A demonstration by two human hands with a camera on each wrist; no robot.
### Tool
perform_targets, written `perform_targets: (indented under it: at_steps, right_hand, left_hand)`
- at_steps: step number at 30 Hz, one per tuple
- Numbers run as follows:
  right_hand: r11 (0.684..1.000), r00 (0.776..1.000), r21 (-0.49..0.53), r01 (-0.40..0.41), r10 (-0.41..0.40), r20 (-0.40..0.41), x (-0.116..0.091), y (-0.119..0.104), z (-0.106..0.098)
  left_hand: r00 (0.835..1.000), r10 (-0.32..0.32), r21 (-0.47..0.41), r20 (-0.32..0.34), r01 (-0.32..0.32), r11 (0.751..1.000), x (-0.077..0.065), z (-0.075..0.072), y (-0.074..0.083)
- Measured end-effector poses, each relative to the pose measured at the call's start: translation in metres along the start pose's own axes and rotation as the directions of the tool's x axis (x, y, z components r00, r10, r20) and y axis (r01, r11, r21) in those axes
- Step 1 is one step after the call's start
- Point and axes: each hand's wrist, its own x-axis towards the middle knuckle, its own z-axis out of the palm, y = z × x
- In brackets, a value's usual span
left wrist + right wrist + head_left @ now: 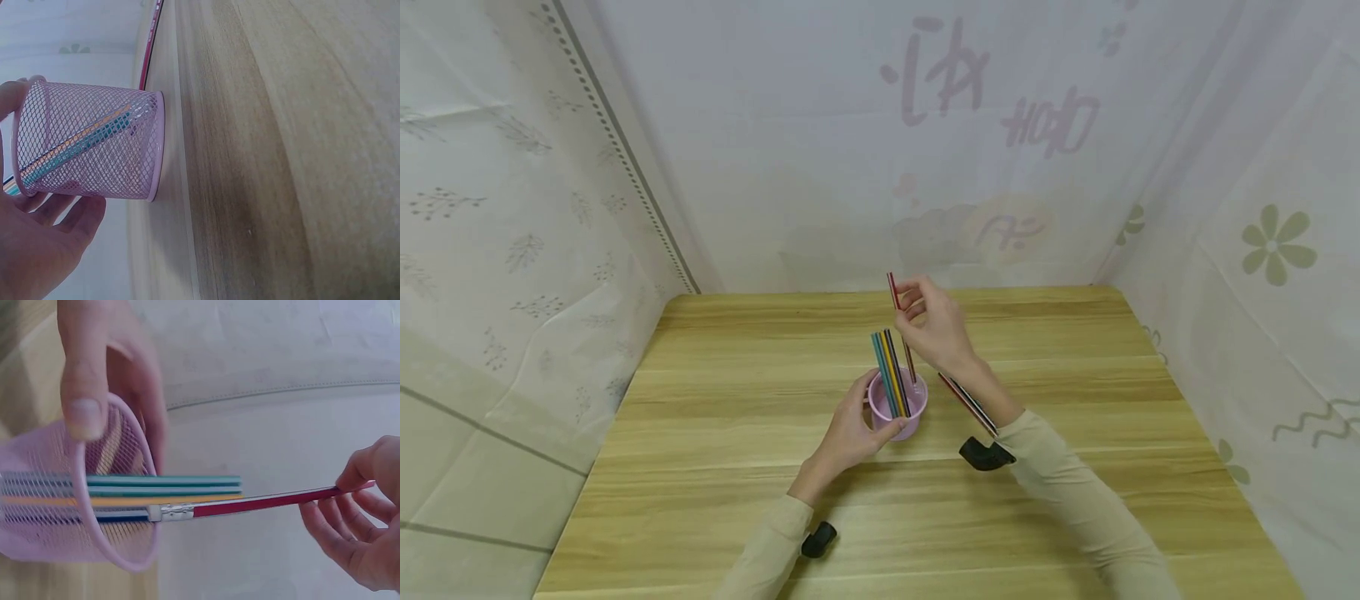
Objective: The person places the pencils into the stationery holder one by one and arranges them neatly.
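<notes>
My left hand (850, 432) grips a pink mesh pencil cup (69, 100) by its rim, thumb over the near edge. The cup stands upright on the wooden table, its base at the tabletop in the left wrist view. Several pencils lean inside it: teal ones (206, 480), a yellow pencil (125, 501) and a dark blue pencil (122, 516). With thumb and fingertips, my right hand (936, 327) pinches a red pencil (250, 503) near its upper end. That pencil points down, its silver ferrule and pale eraser overlapping the cup's mouth in the right wrist view.
More red and dark pencils (966, 402) lie on the wooden table (715, 450) right of the cup, partly under my right forearm. Patterned pale cloth (775, 208) hangs behind the table and at both sides. A black wrist mount (985, 455) sits below the right wrist.
</notes>
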Motion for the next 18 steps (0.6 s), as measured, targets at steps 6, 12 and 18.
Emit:
perform_targets:
  at_steps: [6, 12, 18]
  right_hand:
    - [0.998, 1.000, 0.057, 0.013, -0.012, -0.026, -0.007, 0.000, 0.016]
    - [0.998, 1.000, 0.069, -0.011, 0.013, -0.024, -0.019, 0.011, 0.029]
    - [0.996, 1.000, 0.088, 0.014, -0.013, -0.016, -0.031, 0.020, 0.042]
  left_hand:
    - [1.000, -0.003, -0.006, 0.006, 0.003, 1.000, 0.000, -0.001, 0.000]
    - [1.000, -0.001, -0.013, 0.011, 0.001, 1.000, 0.000, -0.001, 0.001]
    - [1.000, 0.007, 0.003, 0.014, -0.007, 1.000, -0.001, -0.002, 0.001]
